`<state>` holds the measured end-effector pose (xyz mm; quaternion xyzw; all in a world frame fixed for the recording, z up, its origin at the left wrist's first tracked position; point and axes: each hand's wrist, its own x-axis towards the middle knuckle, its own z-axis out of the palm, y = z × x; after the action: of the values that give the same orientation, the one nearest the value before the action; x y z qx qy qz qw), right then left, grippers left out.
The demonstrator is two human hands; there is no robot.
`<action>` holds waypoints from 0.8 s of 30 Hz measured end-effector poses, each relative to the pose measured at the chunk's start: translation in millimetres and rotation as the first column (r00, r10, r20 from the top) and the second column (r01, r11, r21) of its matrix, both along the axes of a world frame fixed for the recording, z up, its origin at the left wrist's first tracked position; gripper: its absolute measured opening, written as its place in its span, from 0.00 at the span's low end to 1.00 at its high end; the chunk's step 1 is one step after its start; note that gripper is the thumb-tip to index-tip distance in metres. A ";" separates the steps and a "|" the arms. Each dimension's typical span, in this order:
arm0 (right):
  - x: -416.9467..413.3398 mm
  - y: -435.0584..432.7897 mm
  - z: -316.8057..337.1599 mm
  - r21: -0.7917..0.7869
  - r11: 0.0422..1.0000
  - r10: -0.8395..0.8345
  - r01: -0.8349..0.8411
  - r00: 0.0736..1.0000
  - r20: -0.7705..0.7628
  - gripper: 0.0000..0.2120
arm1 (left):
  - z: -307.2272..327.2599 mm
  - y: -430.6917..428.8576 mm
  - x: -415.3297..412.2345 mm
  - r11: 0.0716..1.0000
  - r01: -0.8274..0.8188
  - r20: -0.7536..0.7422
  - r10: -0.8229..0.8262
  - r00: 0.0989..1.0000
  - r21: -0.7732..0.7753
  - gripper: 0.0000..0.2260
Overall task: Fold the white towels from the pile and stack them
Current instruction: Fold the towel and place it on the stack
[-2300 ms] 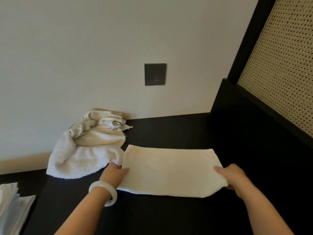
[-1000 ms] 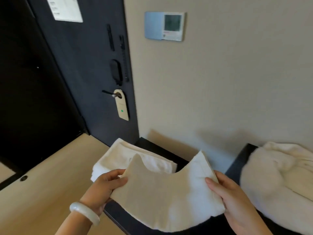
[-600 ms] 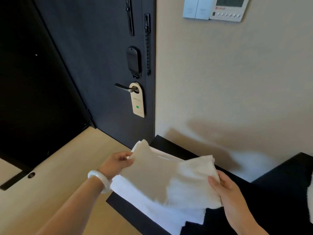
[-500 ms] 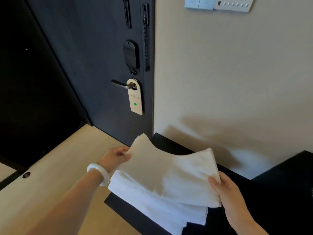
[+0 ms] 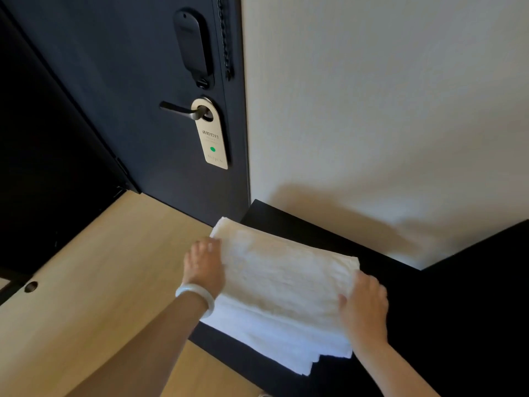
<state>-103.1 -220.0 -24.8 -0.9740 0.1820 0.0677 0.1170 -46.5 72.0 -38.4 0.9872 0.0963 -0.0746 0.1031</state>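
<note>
The folded cream-white towel (image 5: 286, 270) lies flat on top of the stack of folded white towels (image 5: 274, 339), at the left end of the low black surface (image 5: 286, 224). My left hand (image 5: 203, 265) rests against the towel's left edge with its fingers stretched toward the far corner. My right hand (image 5: 364, 306) lies on the towel's right edge, thumb on the cloth and fingers fairly straight. Both hands are blurred by motion. The pile of unfolded towels is out of view.
A dark door (image 5: 143, 96) with a lever handle and a hanging door tag (image 5: 212, 136) stands behind the stack. Light wooden floor (image 5: 100, 282) runs along the left. A cream wall (image 5: 372, 110) backs the black surface, and a higher black top (image 5: 472, 282) lies to the right.
I lifted the folded towel off the black top, turned left with it in both hands and lowered it onto the stack. My fingers have flattened along its edges.
</note>
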 end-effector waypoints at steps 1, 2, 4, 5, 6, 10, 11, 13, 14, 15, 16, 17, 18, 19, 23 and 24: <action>1.0 10.6 1.5 -0.065 0.987 0.149 -0.147 0.988 0.033 0.33 | -1.4 -14.6 -2.7 0.990 0.138 -0.007 -0.138 0.990 0.031 0.31; 3.3 21.5 1.6 -0.071 0.957 0.282 -0.280 0.959 0.023 0.37 | -6.1 -29.1 -5.2 0.965 0.258 -0.042 -0.256 0.966 0.052 0.35; 7.7 36.2 -9.6 -0.048 0.896 0.438 -0.442 0.895 -0.082 0.40 | -20.7 -49.2 -10.3 0.923 0.381 -0.134 -0.372 0.919 0.052 0.37; 8.2 38.5 -18.3 -0.025 0.885 0.457 -0.464 0.878 -0.144 0.39 | -29.7 -52.9 -12.8 0.922 0.385 -0.178 -0.374 0.910 0.029 0.37; 7.9 36.9 -27.0 -0.003 0.883 0.460 -0.470 0.866 -0.196 0.39 | -39.0 -52.2 -15.6 0.929 0.370 -0.224 -0.360 0.906 0.005 0.37; -0.4 16.1 -47.1 0.006 0.870 0.475 -0.494 0.834 -0.282 0.37 | -58.0 -37.1 -24.0 0.917 0.398 -0.312 -0.368 0.876 0.036 0.36; -1.8 12.6 -48.1 0.005 0.869 0.476 -0.495 0.833 -0.283 0.37 | -57.8 -36.2 -23.8 0.916 0.399 -0.313 -0.368 0.876 0.039 0.35; -3.2 9.2 -47.2 0.019 0.873 0.473 -0.488 0.835 -0.282 0.37 | -53.3 -38.2 -23.4 0.918 0.394 -0.316 -0.365 0.876 0.034 0.35; -3.9 8.2 -45.2 0.038 0.876 0.471 -0.480 0.837 -0.280 0.36 | -50.6 -40.1 -24.1 0.921 0.388 -0.321 -0.359 0.877 0.030 0.34; -4.1 6.8 -43.3 0.055 0.880 0.467 -0.471 0.839 -0.280 0.36 | -48.2 -41.9 -25.1 0.926 0.377 -0.328 -0.349 0.878 0.024 0.34; -4.3 4.4 -40.0 0.068 0.885 0.460 -0.461 0.841 -0.287 0.36 | -45.3 -43.6 -26.4 0.930 0.367 -0.340 -0.337 0.878 0.023 0.34; -3.6 0.9 -36.1 0.073 0.890 0.451 -0.451 0.841 -0.298 0.36 | -41.5 -46.3 -27.2 0.936 0.353 -0.360 -0.323 0.876 0.019 0.34; -2.2 -3.2 -29.9 0.080 0.896 0.438 -0.437 0.842 -0.315 0.35 | -35.4 -49.7 -27.7 0.940 0.341 -0.385 -0.308 0.870 0.018 0.34; -1.0 -7.2 -22.3 0.081 0.906 0.417 -0.416 0.843 -0.338 0.35 | -27.8 -54.2 -27.4 0.943 0.332 -0.413 -0.297 0.861 0.013 0.34; -3.7 -35.6 25.7 0.080 0.938 0.344 -0.337 0.877 -0.336 0.32 | 13.0 -89.3 -18.0 0.923 0.386 -0.508 -0.328 0.797 0.009 0.31; -5.2 -37.6 37.1 0.102 0.937 0.350 -0.336 0.880 -0.321 0.32 | 22.6 -93.8 -17.8 0.914 0.405 -0.512 -0.344 0.787 0.010 0.31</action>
<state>-108.4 -257.6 12.3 -0.9622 0.0226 0.2554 0.0915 -64.3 -21.9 -15.9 0.9372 -0.0739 -0.3408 -0.0013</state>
